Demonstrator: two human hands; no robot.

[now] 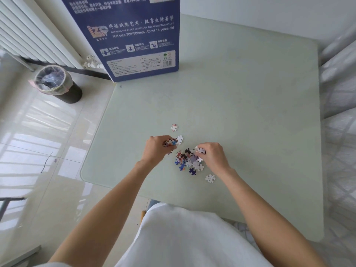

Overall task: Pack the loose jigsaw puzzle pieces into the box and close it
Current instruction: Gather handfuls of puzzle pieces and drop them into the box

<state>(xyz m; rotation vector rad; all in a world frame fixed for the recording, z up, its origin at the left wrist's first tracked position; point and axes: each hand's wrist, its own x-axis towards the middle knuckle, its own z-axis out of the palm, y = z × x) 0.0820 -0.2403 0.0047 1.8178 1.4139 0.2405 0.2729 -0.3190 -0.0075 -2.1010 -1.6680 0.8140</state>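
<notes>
Nearest the camera: a white cotton garment (188,237) on the person's torso, with two bare forearms reaching out over the table.

Hands: two. The left hand (157,149) has its fingers curled round a bunch of mixed-colour cardboard jigsaw pieces (170,142). The right hand (211,156) pinches one white jigsaw piece (200,150) between thumb and fingertips.

Loose pieces: one small heap of blue, white and dark jigsaw pieces (187,160) lies between the hands, its number not countable. Four single pieces lie apart from it: one white-and-red (174,127) at 12 o'clock of the heap, one white (180,139) touching the left hand's bunch, one dark blue (192,171) at 6 o'clock, one white (210,178) at 5 o'clock.

Box: one tall navy-blue printed cardboard puzzle box (134,39) stands upright at the table's far left corner, at 11 o'clock, well apart from the heap.

Surface: a pale green frosted glass tabletop (240,112).

Room: glossy cream floor tiles (38,132); one dark cylindrical waste bin with a clear plastic liner (57,83) at 10 o'clock; one white ribbed wall radiator (28,33) behind it.
</notes>
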